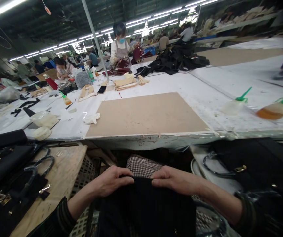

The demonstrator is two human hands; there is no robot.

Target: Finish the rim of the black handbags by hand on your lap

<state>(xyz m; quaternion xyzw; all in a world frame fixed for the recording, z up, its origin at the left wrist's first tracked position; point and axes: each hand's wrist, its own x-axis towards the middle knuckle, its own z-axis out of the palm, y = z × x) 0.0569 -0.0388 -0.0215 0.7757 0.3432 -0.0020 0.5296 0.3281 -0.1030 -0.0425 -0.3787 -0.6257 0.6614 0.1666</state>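
A black bag [161, 207] rests on my lap, its top edge pinched between my two hands. My left hand [114, 180] grips that edge on the left, thumb on the near side and fingers curled over behind. On the right, my right hand [174, 179] holds the same edge in a like pinch, with a short stretch of black material between the thumbs. Beneath lies a checked cloth [143, 166] over my lap. The lower part of the bag runs out of view at the bottom, and its inside is hidden.
Ahead, a white-covered table [141, 142] bears a brown board [151, 112], two glue bottles [274, 112] and a black fabric pile [173, 61]. Black bags lie on a wooden board [64, 164] at left; another black bag [252, 161] lies at right. A co-worker [120, 46] stands across the table.
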